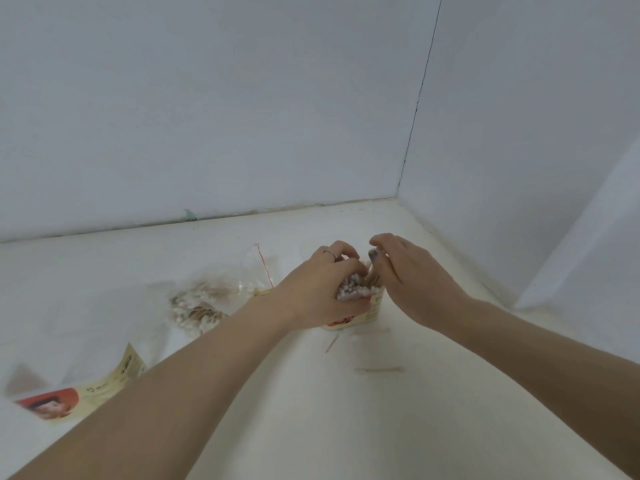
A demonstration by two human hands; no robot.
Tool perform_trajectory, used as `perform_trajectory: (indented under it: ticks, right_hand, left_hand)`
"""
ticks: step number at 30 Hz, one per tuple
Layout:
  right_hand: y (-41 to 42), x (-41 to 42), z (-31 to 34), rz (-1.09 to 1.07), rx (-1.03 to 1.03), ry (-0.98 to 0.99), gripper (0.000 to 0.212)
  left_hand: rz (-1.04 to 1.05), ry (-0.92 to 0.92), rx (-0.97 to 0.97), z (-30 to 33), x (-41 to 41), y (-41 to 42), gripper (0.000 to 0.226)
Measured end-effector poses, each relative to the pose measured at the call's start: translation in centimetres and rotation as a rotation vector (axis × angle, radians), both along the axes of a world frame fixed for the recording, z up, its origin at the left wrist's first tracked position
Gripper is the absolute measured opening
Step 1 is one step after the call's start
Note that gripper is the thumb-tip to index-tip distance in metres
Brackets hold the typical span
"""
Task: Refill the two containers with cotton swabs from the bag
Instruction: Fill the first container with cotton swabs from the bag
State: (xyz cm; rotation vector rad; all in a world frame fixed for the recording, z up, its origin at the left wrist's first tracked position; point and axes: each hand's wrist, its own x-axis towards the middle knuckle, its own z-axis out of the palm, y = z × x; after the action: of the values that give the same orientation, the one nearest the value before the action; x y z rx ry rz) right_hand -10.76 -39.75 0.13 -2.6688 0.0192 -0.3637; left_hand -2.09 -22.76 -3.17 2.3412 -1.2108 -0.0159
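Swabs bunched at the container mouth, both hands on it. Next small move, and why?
Probably press the bundle of swabs down into the container: the left hand grips them with tips above the rim, while the right hand steadies the sticks.

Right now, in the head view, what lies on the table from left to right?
Lying container → bag of swabs → upright container held by left hand → right hand.

White-tipped, tan-stemmed swabs (356,289) fill a cream tub (375,308). The clear bag (207,299) has a red tie (266,268). The worktop (311,410) is white.
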Motion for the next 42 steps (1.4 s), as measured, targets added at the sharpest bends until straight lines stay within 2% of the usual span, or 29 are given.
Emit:
perform_trajectory:
  ticks: [7, 10, 16, 20, 24, 27, 31, 37, 39, 42]
  right_hand:
    - [-0.2, -1.5, -2.3, -0.002, 0.204, -0.095, 0.037]
    - [-0.4, -2.2, -3.6, 0.100, 0.106, 0.003, 0.050]
    - [-0.4, -1.9, -4.1, 0.165, -0.145, 0.078, 0.054]
    - [-0.6, -2.2, -3.0, 0.149, -0.085, -0.072, 0.054]
    - [-0.8, -2.5, -3.8, 0.280, -0.271, -0.131, 0.051]
    - [-0.9, -2.6, -4.6, 0.267, -0.380, -0.146, 0.050]
    - [-0.6, -2.2, -4.1, 0.180, -0.343, -0.184, 0.050]
    - [-0.6, -1.9, -3.7, 0.196, -0.449, -0.145, 0.054]
    - [-0.6, -1.7, -3.0, 0.189, -0.414, -0.162, 0.052]
    - [-0.6, -1.3, -2.1, 0.151, -0.247, -0.132, 0.059]
  left_hand:
    - [0.011, -0.002, -0.009, 0.0, -0.2, 0.0, 0.045]
    - [0.010, 0.009, -0.034, 0.1, -0.3, -0.1, 0.044]
    - [0.052, 0.046, -0.069, 0.2, -0.3, 0.4, 0.047]
    - [0.071, 0.030, -0.041, 0.6, -0.7, 0.7, 0.069]
    - [0.052, 0.021, -0.053, 0.6, -0.9, 0.6, 0.070]
    - [0.067, 0.002, -0.020, 0.5, -0.9, 0.5, 0.075]
    - [0.058, 0.007, -0.008, 0.4, -0.7, 0.6, 0.075]
    - [0.047, 0.009, 0.010, 0.7, -0.5, 0.8, 0.076]
    - [0.036, 0.012, 0.013, 0.7, -0.3, 0.9, 0.073]
    - [0.038, -0.013, 0.025, 0.9, -0.2, 1.0, 0.073]
